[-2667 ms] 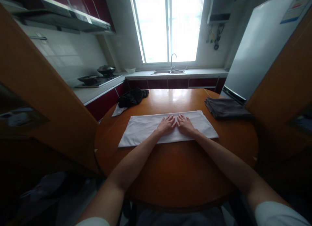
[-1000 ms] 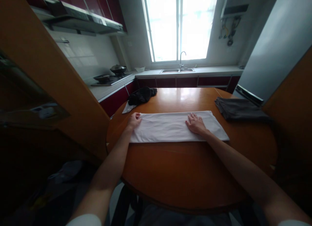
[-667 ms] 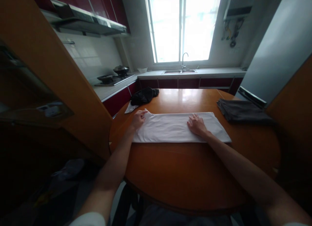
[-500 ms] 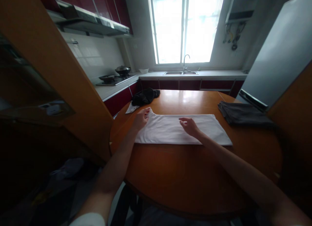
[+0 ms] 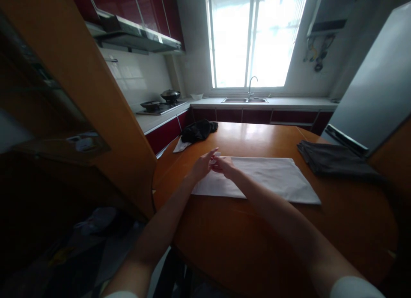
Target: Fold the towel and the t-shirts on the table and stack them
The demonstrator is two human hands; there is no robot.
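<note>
With twelve o'clock pointing at the window (image 5: pixel 253 41) and the dial centred on the white cloth (image 5: pixel 269 174), the cloth is lying flat in a long strip across the table (image 5: pixel 250 238). At its ten o'clock corner the left hand (image 5: pixel 202 166) is pinching a raised white bit between bent fingers. The right hand (image 5: pixel 224 166) is meeting it there with curled fingers; whether it is gripping too, I cannot tell. The hands are hiding that corner, and the right forearm (image 5: pixel 266 199) is crossing over the strip, covering part of its near edge.

Around them, a black bundle (image 5: pixel 199 130) is lying at ten o'clock, near the hands but apart, with a white piece (image 5: pixel 180 145) sticking out from under it. A folded grey cloth (image 5: pixel 334 159) is sitting at two o'clock, near the strip's end and not touching it. Beyond the table, the sink (image 5: pixel 236 100) is standing at twelve, pans (image 5: pixel 170 95) are resting on the stove at ten, and the fridge (image 5: pixel 369 84) is rising at two.
</note>
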